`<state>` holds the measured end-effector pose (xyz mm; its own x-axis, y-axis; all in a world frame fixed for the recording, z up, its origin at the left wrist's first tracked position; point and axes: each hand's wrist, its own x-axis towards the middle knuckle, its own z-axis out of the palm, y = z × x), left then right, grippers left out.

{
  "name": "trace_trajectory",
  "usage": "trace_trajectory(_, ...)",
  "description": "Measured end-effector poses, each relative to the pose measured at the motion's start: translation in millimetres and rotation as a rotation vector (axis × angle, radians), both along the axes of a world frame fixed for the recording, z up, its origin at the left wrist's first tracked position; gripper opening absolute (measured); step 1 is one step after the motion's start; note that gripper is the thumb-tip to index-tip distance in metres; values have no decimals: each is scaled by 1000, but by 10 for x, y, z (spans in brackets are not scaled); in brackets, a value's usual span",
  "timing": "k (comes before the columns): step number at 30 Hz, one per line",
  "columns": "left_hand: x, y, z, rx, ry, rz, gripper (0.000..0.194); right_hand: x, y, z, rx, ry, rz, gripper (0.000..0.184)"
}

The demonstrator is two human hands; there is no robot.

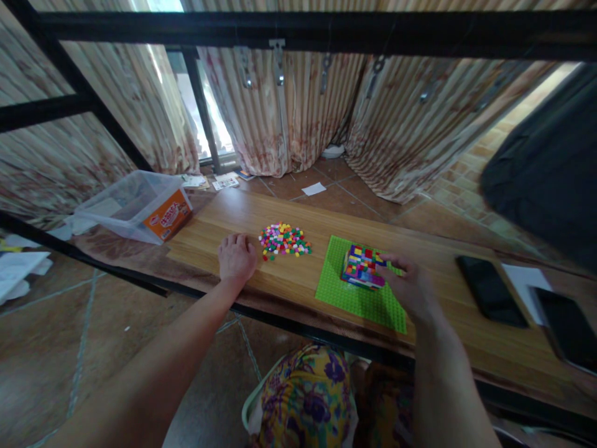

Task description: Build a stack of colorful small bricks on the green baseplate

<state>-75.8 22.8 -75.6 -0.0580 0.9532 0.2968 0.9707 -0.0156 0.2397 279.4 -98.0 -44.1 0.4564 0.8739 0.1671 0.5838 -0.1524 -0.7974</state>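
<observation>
A block built of many-coloured toy bricks [362,266] stands on a green studded baseplate [333,289]. At the block's right edge is my right hand [410,286], thumb and forefinger bent close together against its top; any small brick between them is too blurred to make out. My left hand [237,256] rests knuckles up on the wooden board, its fingers curled in and nothing showing in them. Just right of it lies a loose heap of small coloured bricks [284,239], apart from the fingers.
A clear plastic box [135,202] with an orange label stands at the board's left end. Two dark phones [491,290] and a white paper [522,280] lie to the right. A black metal bar [298,28] crosses above, with curtains [289,112] behind.
</observation>
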Motion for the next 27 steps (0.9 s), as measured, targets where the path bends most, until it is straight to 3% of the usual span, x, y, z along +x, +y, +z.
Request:
trace_trajectory(11, -8, 5, -17, 4, 7, -3, 40, 38, 30, -124, 13, 107, 48, 42)
trace_trajectory(27, 4, 3, 1, -17, -7, 6, 39, -85, 44, -64, 35, 422, -12, 42)
